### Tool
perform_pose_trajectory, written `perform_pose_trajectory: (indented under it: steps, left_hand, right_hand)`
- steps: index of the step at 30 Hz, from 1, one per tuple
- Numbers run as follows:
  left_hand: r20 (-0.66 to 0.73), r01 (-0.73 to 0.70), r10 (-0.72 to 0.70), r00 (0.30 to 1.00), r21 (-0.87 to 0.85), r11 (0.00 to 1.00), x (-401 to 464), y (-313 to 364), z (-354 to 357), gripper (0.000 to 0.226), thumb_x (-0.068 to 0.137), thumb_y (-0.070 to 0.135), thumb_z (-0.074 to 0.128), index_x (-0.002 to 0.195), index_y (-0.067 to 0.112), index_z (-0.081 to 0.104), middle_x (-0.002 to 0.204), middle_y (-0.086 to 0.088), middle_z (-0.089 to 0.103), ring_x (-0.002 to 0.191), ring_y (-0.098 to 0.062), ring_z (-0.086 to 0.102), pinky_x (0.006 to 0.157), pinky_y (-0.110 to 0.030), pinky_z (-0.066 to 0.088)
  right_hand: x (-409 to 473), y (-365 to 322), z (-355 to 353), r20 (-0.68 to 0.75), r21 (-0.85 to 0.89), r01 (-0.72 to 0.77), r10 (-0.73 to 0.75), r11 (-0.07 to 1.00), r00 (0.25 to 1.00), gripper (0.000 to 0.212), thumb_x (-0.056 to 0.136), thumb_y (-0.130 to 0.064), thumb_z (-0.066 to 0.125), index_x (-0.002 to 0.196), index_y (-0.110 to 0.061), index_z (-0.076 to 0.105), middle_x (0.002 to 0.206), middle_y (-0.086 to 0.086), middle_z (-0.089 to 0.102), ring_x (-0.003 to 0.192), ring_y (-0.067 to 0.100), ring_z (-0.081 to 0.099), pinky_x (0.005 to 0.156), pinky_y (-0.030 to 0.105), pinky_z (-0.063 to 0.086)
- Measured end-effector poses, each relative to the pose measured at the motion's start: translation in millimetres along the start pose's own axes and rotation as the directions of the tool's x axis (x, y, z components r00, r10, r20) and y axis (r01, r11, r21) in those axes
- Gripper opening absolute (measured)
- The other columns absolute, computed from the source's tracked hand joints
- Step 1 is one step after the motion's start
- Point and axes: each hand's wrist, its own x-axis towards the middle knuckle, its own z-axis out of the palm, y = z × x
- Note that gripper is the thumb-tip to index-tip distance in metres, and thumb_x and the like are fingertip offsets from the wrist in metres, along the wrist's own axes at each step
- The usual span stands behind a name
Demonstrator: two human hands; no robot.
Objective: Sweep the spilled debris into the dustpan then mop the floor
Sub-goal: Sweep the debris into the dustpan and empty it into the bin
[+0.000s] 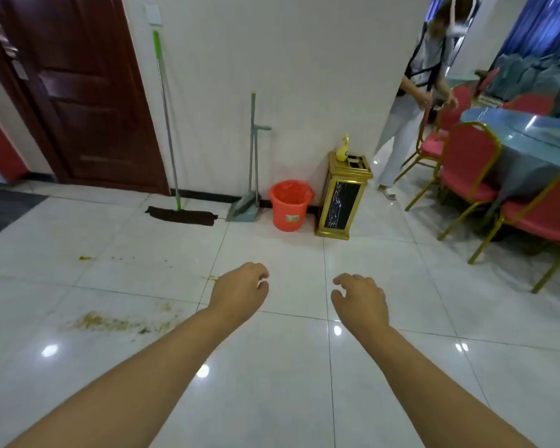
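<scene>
Here the white tiled floor (272, 367) fills most of the view, glossy, with lamp glints on it. Behind it stands a white wall (288, 59), with a dark brown door (78, 92) at its left. On the right a round worktop (524, 137) with a blue cloth is ringed by red chairs (466, 176) on gold frames, and a person (414, 101) in pale clothes bends over one chair at the wall's corner. Both bare forearms of the wearer reach forward over the floor; the left hand (240, 291) and the right hand (361, 300) hang apart, palms down, fingers loosely curled and holding nothing. Against the wall leans a mop (167, 124) with a green-ended handle, its dark flat head lying on the floor by the baseboard. Just right of it a grey dustpan (243, 209) stands on the floor with its long handle upright against the wall; whether a broom is clipped to it cannot be told. Beside that sits an orange bucket (290, 205), and next to the bucket a gold and black bin (343, 195) with a small yellow thing on top. The debris (110, 323) lies on the tiles left of the left forearm, a yellowish-brown smear of crumbs, with thinner specks (86, 258) farther off toward the mop, well apart from the dustpan.
</scene>
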Motion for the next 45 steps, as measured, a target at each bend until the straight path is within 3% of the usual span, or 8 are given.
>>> perform_pose_trajectory:
  steps: [4, 10, 20, 26, 39, 45]
  left_hand:
    - [0.052, 0.098, -0.097, 0.994, -0.016, 0.995, 43.4, -33.5, 8.0, 0.025, 0.092, 0.024, 0.050, 0.112, 0.023, 0.064, 0.108, 0.008, 0.066, 0.091, -0.014, 0.062, 0.077, -0.024, 0.048]
    - [0.125, 0.145, -0.130, 0.984, -0.117, 0.982, 130.1, -77.6, 9.5, 0.020, 0.091, 0.022, 0.049, 0.098, 0.024, 0.068, 0.084, 0.012, 0.064, 0.075, -0.009, 0.057, 0.067, -0.022, 0.047]
    - [0.239, 0.225, -0.156, 0.958, -0.296, 0.928, 275.7, -114.9, 7.6, 0.016, 0.091, 0.021, 0.052, 0.096, 0.026, 0.067, 0.090, 0.008, 0.068, 0.084, -0.013, 0.064, 0.079, -0.033, 0.055]
    - [0.229, 0.334, -0.254, 0.939, -0.448, 0.829, 363.2, -126.9, 34.1, 0.017, 0.089, 0.018, 0.055, 0.083, 0.032, 0.063, 0.083, 0.012, 0.067, 0.078, -0.009, 0.066, 0.073, -0.030, 0.053]
    - [0.203, 0.470, -0.434, 0.878, -0.542, 0.697, 591.6, -111.7, 79.8, 0.015, 0.091, 0.013, 0.053, 0.092, 0.023, 0.065, 0.088, 0.005, 0.068, 0.077, -0.008, 0.065, 0.067, -0.021, 0.049]
    - [0.195, 0.502, -0.479, 0.856, -0.539, 0.677, 669.6, -134.7, 85.5, 0.016, 0.091, 0.014, 0.052, 0.088, 0.026, 0.062, 0.086, 0.006, 0.068, 0.076, -0.007, 0.065, 0.067, -0.021, 0.050]
  right_hand:
    - [43.5, -8.5, 29.3, 0.094, 0.064, -0.025, 0.019, 0.998, 0.995, 0.033, 0.094, -0.025, 0.047, 0.125, -0.024, 0.059, 0.120, -0.003, 0.063, 0.109, 0.015, 0.057, 0.092, 0.027, 0.041]
    - [121.5, -42.3, 58.2, 0.164, 0.159, -0.116, 0.090, 0.980, 0.982, 0.034, 0.092, -0.018, 0.044, 0.121, -0.022, 0.063, 0.117, -0.004, 0.064, 0.104, 0.014, 0.060, 0.079, 0.021, 0.043]
    - [261.8, -71.5, 65.9, 0.177, 0.212, -0.193, 0.157, 0.958, 0.972, 0.029, 0.093, -0.021, 0.045, 0.111, -0.023, 0.068, 0.104, -0.006, 0.070, 0.089, 0.013, 0.064, 0.072, 0.022, 0.049]
    - [369.6, -44.8, 73.6, 0.176, 0.257, -0.166, 0.123, 0.952, 0.977, 0.027, 0.094, -0.022, 0.048, 0.111, -0.022, 0.069, 0.105, -0.007, 0.070, 0.090, 0.011, 0.063, 0.074, 0.021, 0.050]
    - [642.8, 29.0, 75.6, 0.236, 0.258, -0.133, 0.071, 0.957, 0.969, 0.026, 0.094, -0.022, 0.050, 0.110, -0.019, 0.070, 0.108, -0.001, 0.069, 0.099, 0.017, 0.061, 0.085, 0.029, 0.051]
    - [742.0, 5.3, 101.6, 0.267, 0.327, -0.149, 0.060, 0.933, 0.962, 0.021, 0.090, -0.021, 0.054, 0.102, -0.020, 0.072, 0.097, -0.005, 0.069, 0.085, 0.010, 0.056, 0.074, 0.024, 0.046]
